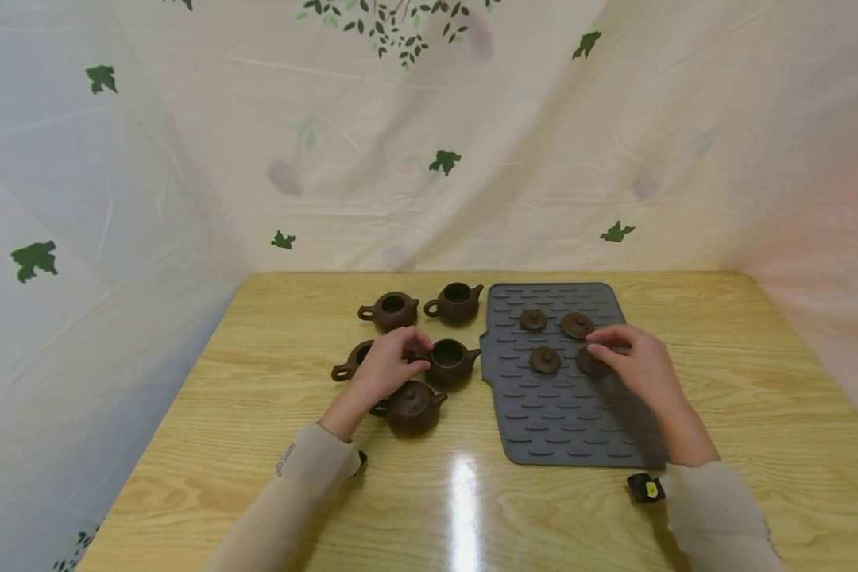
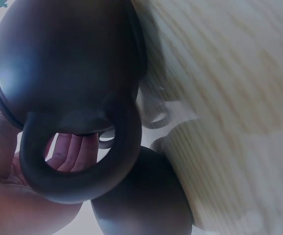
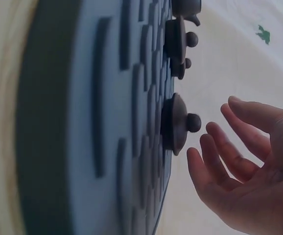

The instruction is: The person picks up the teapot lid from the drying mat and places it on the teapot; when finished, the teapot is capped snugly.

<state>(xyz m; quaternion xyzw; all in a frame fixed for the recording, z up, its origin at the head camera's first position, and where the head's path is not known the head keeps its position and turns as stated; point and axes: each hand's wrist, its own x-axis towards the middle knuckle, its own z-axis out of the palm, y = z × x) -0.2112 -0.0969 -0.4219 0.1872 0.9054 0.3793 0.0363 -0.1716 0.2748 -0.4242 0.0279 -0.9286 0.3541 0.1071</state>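
Note:
My left hand [image 1: 389, 365] is over a group of dark brown teapots, thumb and forefinger spread around the handle side of a lidless teapot [image 1: 450, 372]. Whether they touch it is unclear. Just in front stands a lidded teapot [image 1: 412, 409], whose body and handle [image 2: 82, 183] hide part of that hand in the left wrist view. My right hand [image 1: 643, 361] hovers over a lid [image 1: 592, 363] on the grey mat [image 1: 572, 433]. In the right wrist view, its loosely bent fingers are apart from a knobbed lid [image 3: 178, 125].
More lidless teapots stand behind and beside: one back left [image 1: 393, 318], one back right [image 1: 455, 310], one partly hidden [image 1: 353, 361]. Other lids [image 1: 532, 320] lie on the mat. A patterned cloth [image 1: 429, 214] hangs behind the wooden table [image 1: 257, 342].

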